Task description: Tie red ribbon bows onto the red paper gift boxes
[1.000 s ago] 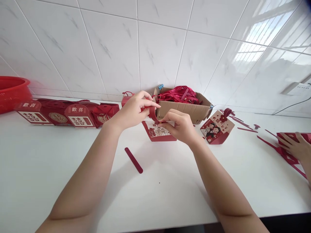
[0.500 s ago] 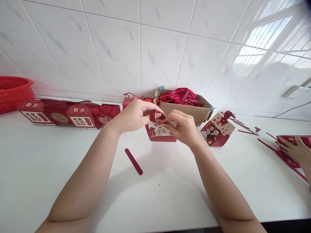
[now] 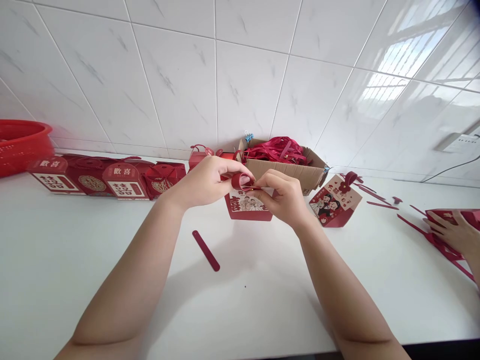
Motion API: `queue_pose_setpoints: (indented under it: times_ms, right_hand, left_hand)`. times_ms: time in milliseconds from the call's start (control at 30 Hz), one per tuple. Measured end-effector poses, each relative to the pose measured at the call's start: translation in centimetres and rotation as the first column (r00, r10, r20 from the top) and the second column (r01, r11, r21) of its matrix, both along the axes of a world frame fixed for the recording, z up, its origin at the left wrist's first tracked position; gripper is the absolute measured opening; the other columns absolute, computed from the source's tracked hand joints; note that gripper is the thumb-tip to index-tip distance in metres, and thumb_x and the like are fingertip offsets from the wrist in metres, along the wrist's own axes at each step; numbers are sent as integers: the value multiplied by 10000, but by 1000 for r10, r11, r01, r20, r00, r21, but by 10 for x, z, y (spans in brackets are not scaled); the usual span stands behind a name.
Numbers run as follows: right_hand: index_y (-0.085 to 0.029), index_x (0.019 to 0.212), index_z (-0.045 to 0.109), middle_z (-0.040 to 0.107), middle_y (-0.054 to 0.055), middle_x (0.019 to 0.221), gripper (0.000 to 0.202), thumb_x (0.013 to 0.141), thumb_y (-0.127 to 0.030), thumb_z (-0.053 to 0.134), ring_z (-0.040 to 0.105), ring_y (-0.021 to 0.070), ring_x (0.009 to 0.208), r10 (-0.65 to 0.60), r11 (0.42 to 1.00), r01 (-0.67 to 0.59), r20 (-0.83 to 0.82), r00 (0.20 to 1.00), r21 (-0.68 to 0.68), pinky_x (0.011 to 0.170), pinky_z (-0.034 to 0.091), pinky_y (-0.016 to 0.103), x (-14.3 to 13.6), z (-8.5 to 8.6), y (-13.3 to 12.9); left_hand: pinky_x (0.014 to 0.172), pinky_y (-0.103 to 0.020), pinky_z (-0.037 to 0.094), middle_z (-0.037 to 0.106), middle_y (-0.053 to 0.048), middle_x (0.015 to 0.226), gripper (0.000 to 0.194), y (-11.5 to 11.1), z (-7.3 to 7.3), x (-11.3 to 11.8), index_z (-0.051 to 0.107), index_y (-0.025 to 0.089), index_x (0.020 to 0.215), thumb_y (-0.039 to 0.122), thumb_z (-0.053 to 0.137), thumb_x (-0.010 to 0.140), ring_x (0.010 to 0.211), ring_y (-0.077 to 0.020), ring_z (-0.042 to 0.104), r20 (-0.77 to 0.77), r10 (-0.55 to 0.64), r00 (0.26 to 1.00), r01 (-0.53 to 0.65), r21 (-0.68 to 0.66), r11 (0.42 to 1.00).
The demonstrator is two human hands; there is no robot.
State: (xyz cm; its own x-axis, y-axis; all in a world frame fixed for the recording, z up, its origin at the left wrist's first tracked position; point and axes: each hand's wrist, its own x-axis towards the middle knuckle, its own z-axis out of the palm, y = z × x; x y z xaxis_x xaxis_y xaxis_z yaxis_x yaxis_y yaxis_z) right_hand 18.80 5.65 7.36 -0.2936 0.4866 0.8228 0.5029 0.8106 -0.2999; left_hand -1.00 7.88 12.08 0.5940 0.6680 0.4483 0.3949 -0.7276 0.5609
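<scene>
At the far left corner of the white tabletop [image 3: 232, 310] stands a red basin [image 3: 22, 150], cut off by the border of the view. Next to it, along the far edge, there is a row of red boxes [image 3: 127, 182]; the rear parts of these are hard to separate. In front of them and more toward the middle, a loose red strip [image 3: 206, 251] lies flat and slanting. The left hand [image 3: 213, 180] grasps a curled red strip [image 3: 237, 181], with one fingertip inside the loop; its thumb is mostly hidden. This strip is at the top of a picture box [image 3: 249, 206], which stands toward the far edge, its upper part covered by the hands. The right hand [image 3: 281, 195] pinches the strip's end between thumb and forefinger, near a tiny golden spot too small to recognise. Behind, a carton [image 3: 285, 170] full of red ribbons [image 3: 279, 150] is partly hidden by both hands. To the right stands a tilted box [image 3: 332, 205], then scattered thin strips [image 3: 380, 204]. At the right side, another person's hand [image 3: 450, 230], cut off, rests on a red box whose shape I cannot fully see.
</scene>
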Motion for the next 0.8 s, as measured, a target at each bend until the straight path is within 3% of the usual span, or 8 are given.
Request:
queue_pose_setpoints:
  times_ms: [367, 800]
  right_hand:
    - [-191, 702, 539, 528, -20, 672, 170, 794, -139, 672, 432, 86, 542, -33, 999, 33, 12, 999, -2, 471, 326, 212, -2, -2, 1]
    - [-198, 697, 553, 567, -21, 660, 167, 793, -174, 688, 480, 102, 579, -139, 989, 140, -26, 990, 44, 509, 361, 228, -3, -3, 3]
  left_hand:
    - [589, -210, 484, 696, 13, 795, 415, 3, -1, 1, 737, 228, 934, 38, 447, 706, 726, -135, 629, -24, 15, 1000, -16, -3, 1000]
    - [643, -236, 523, 700, 2, 842, 348, 3, -2, 1, 717, 227, 949, 73, 471, 757, 792, -154, 650, -19, -4, 1000, 3, -41, 999]
